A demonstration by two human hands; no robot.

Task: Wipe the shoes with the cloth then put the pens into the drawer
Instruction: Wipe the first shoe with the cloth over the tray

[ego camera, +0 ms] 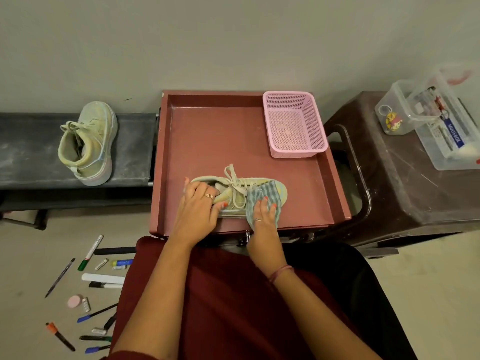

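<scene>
Wiping of the first shoe is the step in hand. Nearest, on the floor at the left, the pens (89, 253) and markers are scattered and untouched; they are judged to wait until both shoes are done. In the drawer (335, 178), close to its near wall, the shoe (239, 193) is lying with the toe to the right. The left hand (198, 203) is curled round the heel and collar, bracing it; this hold is best kept firm so the shoe is not pushed along the drawer floor. The right hand (263, 211) is pressed on the striped cloth (262, 197), fingers nearly flat, over the toe cap. Even pressure and short strokes from toe toward the laces are advised, with the cloth kept bunched under the palm so that its loose corner is not dragged. Care is wanted at the laces, which could snag. Farther back right, a pink basket (294, 123) is set in the drawer's corner. Far left, the second shoe (87, 144) is resting on the dark worktop (28, 149), not yet wiped by the look of it.
</scene>
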